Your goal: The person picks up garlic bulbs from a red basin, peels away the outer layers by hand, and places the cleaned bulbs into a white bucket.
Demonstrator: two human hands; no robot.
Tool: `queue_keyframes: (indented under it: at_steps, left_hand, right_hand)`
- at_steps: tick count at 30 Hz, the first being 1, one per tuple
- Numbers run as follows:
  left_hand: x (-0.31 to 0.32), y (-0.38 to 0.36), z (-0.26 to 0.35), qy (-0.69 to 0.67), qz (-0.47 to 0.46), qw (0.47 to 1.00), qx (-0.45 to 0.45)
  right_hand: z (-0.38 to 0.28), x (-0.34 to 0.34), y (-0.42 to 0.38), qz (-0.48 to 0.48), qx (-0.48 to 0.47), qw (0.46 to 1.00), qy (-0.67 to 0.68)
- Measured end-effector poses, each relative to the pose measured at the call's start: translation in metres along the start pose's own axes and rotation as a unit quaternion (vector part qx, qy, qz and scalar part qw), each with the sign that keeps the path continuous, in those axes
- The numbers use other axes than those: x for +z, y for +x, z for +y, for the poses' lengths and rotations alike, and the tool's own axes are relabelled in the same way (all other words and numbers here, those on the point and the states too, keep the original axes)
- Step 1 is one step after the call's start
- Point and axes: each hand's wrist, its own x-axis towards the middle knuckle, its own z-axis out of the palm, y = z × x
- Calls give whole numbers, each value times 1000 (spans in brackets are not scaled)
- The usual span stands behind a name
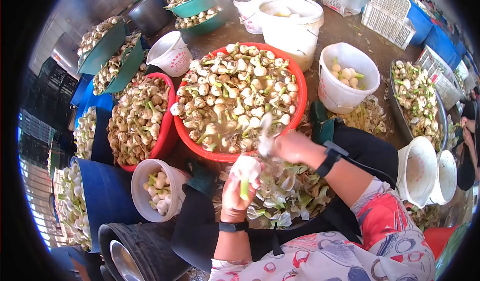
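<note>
A peeled white garlic bulb (246, 170) with a short green stem is held in my left hand (237, 192), fingers wrapped round it. My right hand (290, 147) is closed just to the right and above, over the near rim of the red basin (301, 88). Something whitish and blurred (265, 137) shows at its fingertips; I cannot make out what it is. Many unpeeled bulbs (240, 91) lie in brownish water in that basin. Below my hands is a heap of peeled-off skins and leaves (287, 193).
A white bucket (172, 181) with peeled bulbs stands left, another (345, 98) right. A second red basin (170, 111) of bulbs, a blue barrel (107, 196) and a black tub (150, 246) are left. Metal basin (441, 116) and white buckets (419, 171) stand right. Another person's hand (469, 126) shows far right.
</note>
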Motion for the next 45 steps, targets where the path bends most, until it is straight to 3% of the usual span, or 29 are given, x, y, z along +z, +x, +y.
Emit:
queue_keyframes:
  at_steps: [1,3,4,5,7,8,9,11,13,14,16,18,19,21,22,23,24,25,26,27,29,31,35,37,39,40,42,44,45]
  left_hand:
    - [-9,1,-1,-5,-3,1000,6]
    - [-25,8,-7,2,105,994,24]
    - [-21,9,-10,52,171,983,45]
    - [-15,9,-12,96,184,977,46]
    - [-18,15,-24,22,206,978,7]
    - [-17,15,-26,11,226,974,-5]
    - [-18,13,-24,48,238,970,-26]
    - [-23,19,-18,15,312,949,-52]
    - [-36,23,-23,47,310,950,-13]
    - [-31,22,-22,53,318,946,-8]
    - [-36,22,-20,50,317,947,-13]
    - [-37,28,-15,30,336,941,-24]
    - [-38,31,-12,42,343,938,-11]
    - [-42,32,-11,53,353,934,-2]
    - [-42,32,-11,51,348,936,-1]
    - [-42,34,-12,47,341,939,5]
    - [-41,36,-11,39,338,940,9]
    - [-41,36,-11,48,347,937,-7]
    - [-40,35,-11,59,355,933,-25]
    - [-40,35,-12,54,350,935,-25]
    - [-34,34,-16,76,345,936,-12]
    - [-28,32,-22,73,324,943,-29]
    - [-21,22,-28,75,306,948,-48]
    - [-21,13,-30,76,306,948,-52]
    - [-21,11,-31,74,324,942,-43]
    - [-21,12,-33,74,326,942,-37]
    - [-19,14,-35,66,312,947,-47]
    - [-19,22,-36,56,295,953,-50]
    - [-19,22,-37,55,299,951,-59]
  right_hand:
    - [0,17,-5,-135,89,986,-29]
    - [-41,-24,-18,-95,120,988,-10]
    - [-60,-26,-11,109,-27,992,49]
    - [-78,-20,-4,298,-172,932,117]
    - [-87,5,5,123,-168,929,304]
    - [-81,18,21,6,-6,931,364]
    - [-54,59,53,14,69,820,568]
    - [-15,59,101,64,135,857,494]
    - [9,66,150,321,194,869,324]
    - [25,90,164,414,215,877,117]
    - [-5,86,154,285,0,957,57]
    - [-19,93,155,109,-262,957,-64]
    - [-17,90,160,99,-262,958,-62]
    - [-3,74,173,20,-35,993,-107]
    - [5,62,171,90,-58,981,-162]
    - [7,68,171,86,-61,980,-166]
    - [11,73,170,235,-19,971,39]
    - [17,76,167,367,25,898,241]
    - [9,54,154,257,98,820,501]
    - [6,31,136,238,108,760,595]
    - [16,12,110,119,85,518,843]
    - [17,-2,87,52,193,404,892]
    - [48,-53,57,103,210,465,854]
    - [91,-98,53,224,149,391,880]
    - [108,-146,52,466,92,439,763]
    - [111,-150,50,469,92,438,762]
    - [125,-147,49,493,267,441,701]
    - [178,-90,59,154,305,762,551]
    - [134,-75,63,151,288,875,358]
